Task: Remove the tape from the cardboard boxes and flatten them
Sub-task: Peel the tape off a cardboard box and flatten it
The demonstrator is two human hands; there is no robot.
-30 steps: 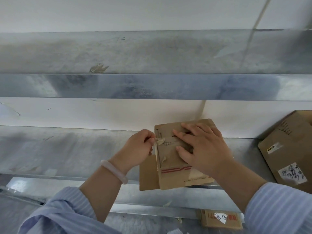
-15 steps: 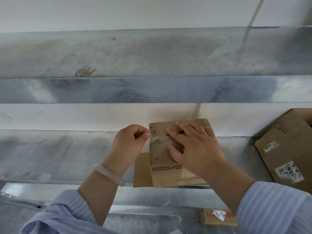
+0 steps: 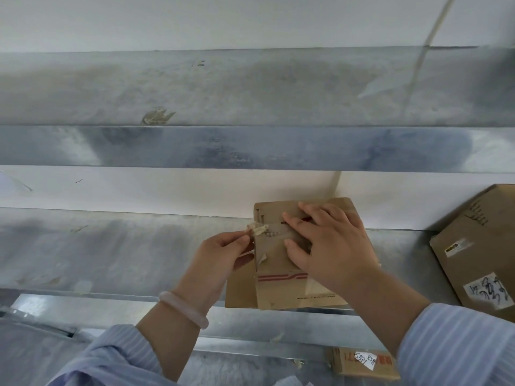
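A small brown cardboard box (image 3: 281, 288) with red stripes lies on the metal shelf (image 3: 111, 254), just right of centre. My right hand (image 3: 323, 243) lies flat on top of the box with its fingers spread, pressing it down. My left hand (image 3: 223, 254) is at the box's left edge. Its thumb and fingertips pinch a crumpled strip of clear tape (image 3: 257, 229), which is lifted off the edge and still joined to the box top.
A larger cardboard box (image 3: 479, 246) with a white label leans at the right edge of the shelf. A flattened box (image 3: 362, 364) with a label lies below the shelf front. Another metal shelf (image 3: 250, 107) runs across above, against a white wall.
My left hand has pulled the tape end out to the left, away from the box edge. My right hand has stayed pressed on the box top.
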